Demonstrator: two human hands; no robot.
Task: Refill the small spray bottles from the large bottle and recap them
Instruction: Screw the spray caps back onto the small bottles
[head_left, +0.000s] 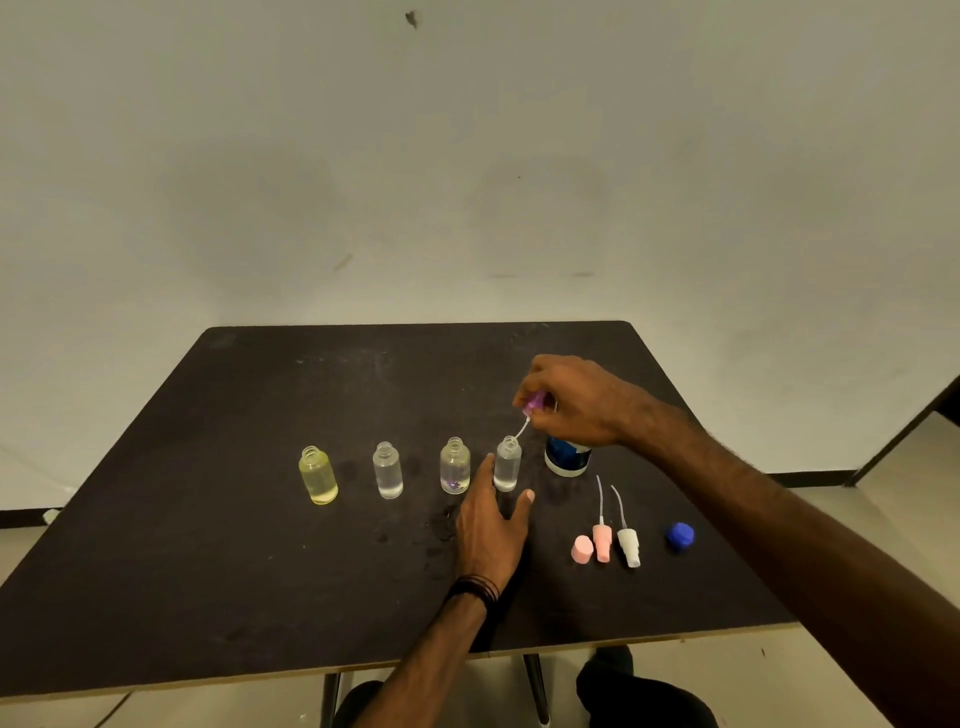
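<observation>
Pinched in the right hand (576, 400), the purple plastic spray cap (535, 401) hangs just above the rightmost clear small bottle (507, 464), its thin white dip tube (522, 429) angled down with the tip at the bottle's open neck. That grip is narrow, fingertips curled round the cap. The left hand (491, 519) lies on the black table (260, 571) with straight fingers spread on either side of that bottle's base; whether they actually touch it is hard to tell from this angle.

Left of that bottle stand three more uncapped small bottles, the farthest a yellowish one (318, 475). Just right of it stands the large blue-labelled bottle (567, 457), partly hidden by the right wrist. Nearer the person from there lie a pink spray cap (601, 540), a white spray cap (628, 545), a pink overcap (582, 549) and a blue screw lid (679, 535).

The small bottle looks light and tippy, so it probably wants steadying low on its body; the tube is likely flexible, so guiding by the cap is best.
</observation>
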